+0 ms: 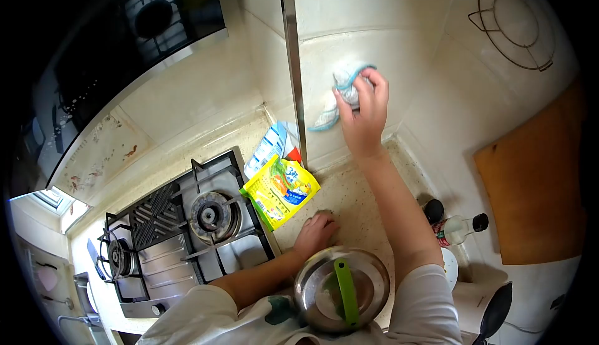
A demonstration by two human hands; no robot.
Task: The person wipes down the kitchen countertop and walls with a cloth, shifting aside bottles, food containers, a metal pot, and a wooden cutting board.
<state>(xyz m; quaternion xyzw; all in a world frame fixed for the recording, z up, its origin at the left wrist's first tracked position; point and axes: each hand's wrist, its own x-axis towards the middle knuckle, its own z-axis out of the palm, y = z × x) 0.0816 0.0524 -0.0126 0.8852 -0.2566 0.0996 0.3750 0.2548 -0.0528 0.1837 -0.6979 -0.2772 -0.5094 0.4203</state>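
Note:
My right hand [367, 105] is raised and closed on a crumpled white cloth [346, 93] with a blue edge. The cloth lies against the pale tiled wall [399, 52], and one end hangs down to the left. Lower down, my left hand [316, 233] leans on the speckled countertop [359, 198] with nothing visible in it; its fingers lie on the surface, slightly bent. Just left of that hand is a yellow packet [281, 192], with a blue-and-white packet [272, 148] behind it. Close in front of my body stands a lidded metal pot [315, 282] with a green handle [345, 292].
A gas stove [181, 233] fills the left side under a dark range hood [125, 64]. At the right are a clear bottle [458, 229] with a black cap, a wooden board [536, 183] and a wire rack [515, 20] on the wall. A metal strip [293, 70] runs down the wall.

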